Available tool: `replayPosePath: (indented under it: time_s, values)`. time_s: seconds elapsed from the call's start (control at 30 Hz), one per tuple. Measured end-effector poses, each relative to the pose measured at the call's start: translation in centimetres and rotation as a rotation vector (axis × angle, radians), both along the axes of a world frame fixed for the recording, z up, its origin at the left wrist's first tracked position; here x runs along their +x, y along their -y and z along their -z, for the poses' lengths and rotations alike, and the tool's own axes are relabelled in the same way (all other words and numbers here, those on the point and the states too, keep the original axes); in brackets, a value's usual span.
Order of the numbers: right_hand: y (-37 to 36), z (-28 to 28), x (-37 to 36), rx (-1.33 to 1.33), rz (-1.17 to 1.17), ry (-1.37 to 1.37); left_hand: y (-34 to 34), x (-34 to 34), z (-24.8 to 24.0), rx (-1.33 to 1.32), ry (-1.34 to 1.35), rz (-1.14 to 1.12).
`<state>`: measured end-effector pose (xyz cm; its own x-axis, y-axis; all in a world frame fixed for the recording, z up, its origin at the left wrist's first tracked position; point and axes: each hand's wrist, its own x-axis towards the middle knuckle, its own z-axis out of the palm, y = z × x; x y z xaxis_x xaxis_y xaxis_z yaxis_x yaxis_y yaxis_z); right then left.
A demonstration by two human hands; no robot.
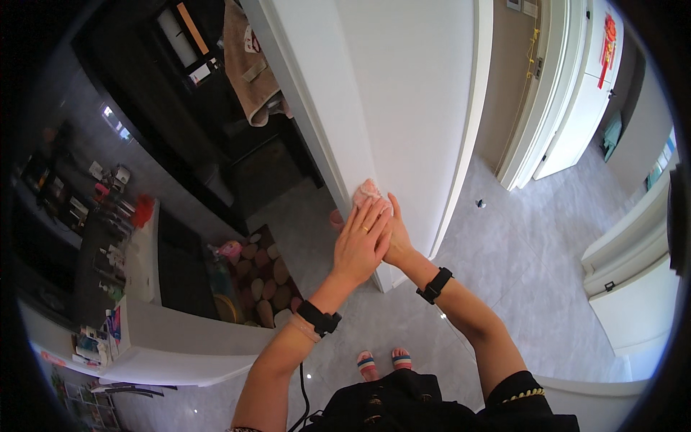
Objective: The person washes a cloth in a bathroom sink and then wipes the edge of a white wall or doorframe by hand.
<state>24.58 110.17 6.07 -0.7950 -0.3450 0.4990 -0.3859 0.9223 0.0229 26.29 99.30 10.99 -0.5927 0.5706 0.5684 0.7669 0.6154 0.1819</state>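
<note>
A pale pink cloth (pixel 368 190) lies crumpled against a tall white panel (pixel 410 108) in front of me. My left hand (pixel 360 243) presses on the cloth, its fingers long and close together, a ring on one of them. Beside it and partly beneath it, my right hand (pixel 398 241) also bears on the cloth; one of its fingers points up along the cloth's right edge, and the others are covered by my left hand. Each wrist wears a black strap, the left one (pixel 318 318) and the right one (pixel 435 285).
At left, a dark room holds a hanging brown towel (pixel 248 68), a pebble-patterned mat (pixel 263 277) and a cluttered counter (pixel 144 252). A white door (pixel 576 108) with a red hanging ornament stands at right. A small doorstop (pixel 481 204) sits on the grey tiled floor (pixel 504 266).
</note>
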Motion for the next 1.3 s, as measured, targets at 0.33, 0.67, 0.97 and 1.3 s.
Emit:
replayPosePath:
  time_s: [0.33, 0.67, 0.97, 1.3]
  values:
    - [-1.2, -11.3, -3.4, -0.099, 0.007, -0.286, -1.4, -3.9, -9.3, 0.075, -0.395, 0.108]
    - [1.1, -17.3, -5.4, -0.203, -0.161, -0.585, 0.2, -6.2, -13.9, 0.027, -0.686, 0.057]
    - [0.8, -9.9, -5.9, -0.232, -0.184, -0.48, 1.1, -6.3, -5.5, -0.038, -0.432, 0.028]
    - [1.0, 0.7, -4.2, -0.081, 0.011, -0.2, 1.3, -4.4, 2.8, -0.139, -0.221, 0.025]
